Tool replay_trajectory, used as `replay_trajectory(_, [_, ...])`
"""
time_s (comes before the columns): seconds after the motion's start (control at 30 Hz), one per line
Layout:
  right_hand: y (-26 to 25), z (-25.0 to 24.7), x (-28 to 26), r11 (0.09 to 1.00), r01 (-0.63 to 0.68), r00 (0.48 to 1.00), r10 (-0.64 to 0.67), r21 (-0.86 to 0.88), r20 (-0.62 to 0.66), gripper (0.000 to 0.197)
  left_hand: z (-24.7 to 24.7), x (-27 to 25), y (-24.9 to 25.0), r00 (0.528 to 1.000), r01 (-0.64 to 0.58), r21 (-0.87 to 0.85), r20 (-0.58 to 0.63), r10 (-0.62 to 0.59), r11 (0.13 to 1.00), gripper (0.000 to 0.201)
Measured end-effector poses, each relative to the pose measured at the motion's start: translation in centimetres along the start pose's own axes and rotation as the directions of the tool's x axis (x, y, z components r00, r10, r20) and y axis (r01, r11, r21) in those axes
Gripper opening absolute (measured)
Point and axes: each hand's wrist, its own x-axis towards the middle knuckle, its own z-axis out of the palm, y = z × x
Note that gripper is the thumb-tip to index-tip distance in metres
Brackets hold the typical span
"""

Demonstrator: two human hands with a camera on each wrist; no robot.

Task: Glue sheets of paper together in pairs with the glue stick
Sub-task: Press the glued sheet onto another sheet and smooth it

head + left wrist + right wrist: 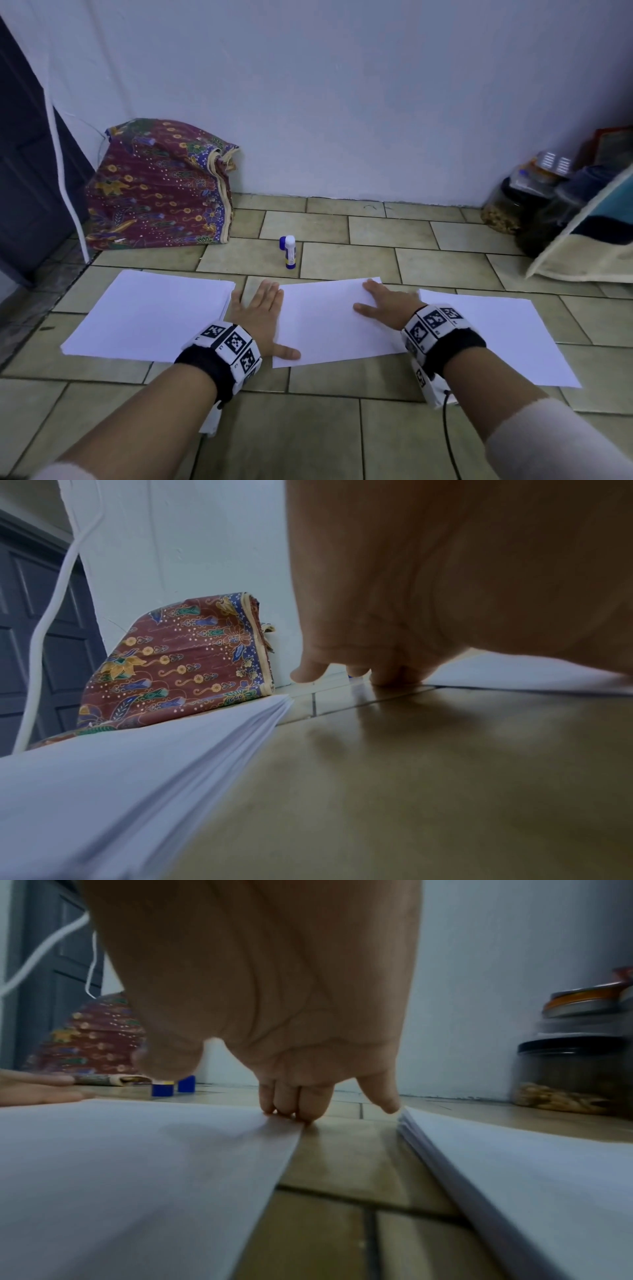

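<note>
A white middle sheet [329,322] lies on the tiled floor between two paper stacks. My left hand [260,315] lies flat at its left edge, thumb on the near left corner, fingers straight on the floor. My right hand [383,301] presses flat on the sheet's far right corner [281,1118], fingers straight. The left stack [150,315] [137,764] holds several sheets. The right stack [493,335] [514,1164] lies beside my right wrist. A white glue stick [289,251] with blue base stands upright beyond the sheet, its blue cap beside it [186,1083].
A patterned maroon cloth bundle [161,185] leans on the wall at the back left, next to a dark door [27,154] and a white cable. Jars [520,202] and a cushion [589,246] crowd the back right corner. Bare tiles [308,428] lie near me.
</note>
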Motion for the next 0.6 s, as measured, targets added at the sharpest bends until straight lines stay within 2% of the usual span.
replay_trajectory(0.17, [-1.4, 0.2, 0.2, 0.994, -0.064, 0.994, 0.056, -0.089, -0.090, 0.091, -0.8, -0.3, -0.4, 1.000, -0.014, -0.003, 0.016, 0.014, 1.000, 0.117])
replay_trajectory(0.23, [-2.5, 0.2, -0.5, 0.967, -0.126, 0.983, 0.092, -0.223, -0.158, 0.080, -2.0, -0.7, -0.8, 1.000, 0.008, -0.020, 0.023, -0.008, 1.000, 0.106])
replay_trajectory(0.3, [-3.7, 0.8, -1.1, 0.952, -0.156, 0.976, 0.107, -0.263, -0.191, 0.059, -3.3, -1.2, -0.9, 1.000, 0.024, -0.012, -0.015, -0.024, 1.000, 0.087])
replay_trajectory(0.37, [-4.7, 1.8, -1.2, 0.968, -0.108, 0.979, 0.064, -0.228, -0.193, 0.038, -4.1, -1.5, -0.5, 0.994, -0.023, 0.003, -0.111, 0.023, 1.000, 0.065])
replay_trajectory(0.4, [-5.1, 2.4, -1.2, 0.976, -0.054, 0.982, 0.014, -0.210, -0.187, 0.036, -4.1, -1.5, 0.1, 0.985, -0.076, -0.038, -0.159, 0.070, 0.996, 0.059])
replay_trajectory(0.5, [-6.4, 3.4, -0.8, 0.982, 0.104, 0.978, -0.130, -0.159, -0.162, 0.048, -3.5, -1.4, 1.8, 0.967, -0.200, -0.095, -0.180, 0.181, 0.975, 0.068])
replay_trajectory(0.6, [-7.4, 4.1, -0.8, 0.990, 0.084, 0.982, -0.102, -0.117, -0.159, 0.065, -2.4, -1.5, 2.6, 0.976, -0.176, -0.059, -0.137, 0.167, 0.983, 0.066])
